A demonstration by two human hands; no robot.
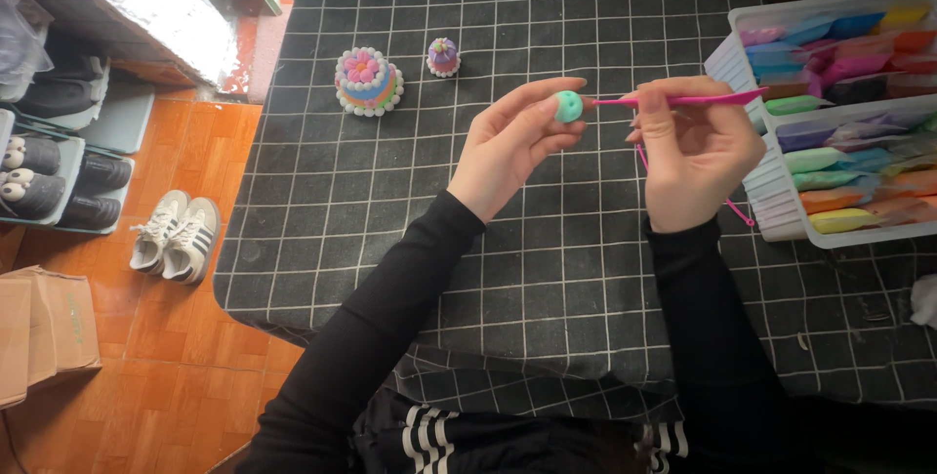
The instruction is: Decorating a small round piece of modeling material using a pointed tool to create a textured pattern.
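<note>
My fingers [547, 108] on the left hand [508, 147] are pinching a small teal clay ball [568, 106] between thumb and fingertips, lifting it above the middle of the tabletop [410, 240] so its face is turning toward the tool. My right hand [695, 157] is closing around a thin pink sculpting tool [683, 99], holding it level like a pen, its tip touching the ball's right side; that lets me be steadying one hand against the other. A pink cord [737, 210] is trailing down from that hand. Toward the far edge, a little layered clay cake [368, 82] and a small purple clay cupcake [443, 57] are sitting well apart from my hands. At the right edge, the clear trays of coloured clay packets [849, 152] are crowding close to my right wrist, while the near and left parts of the tabletop are leaving room to move.
</note>
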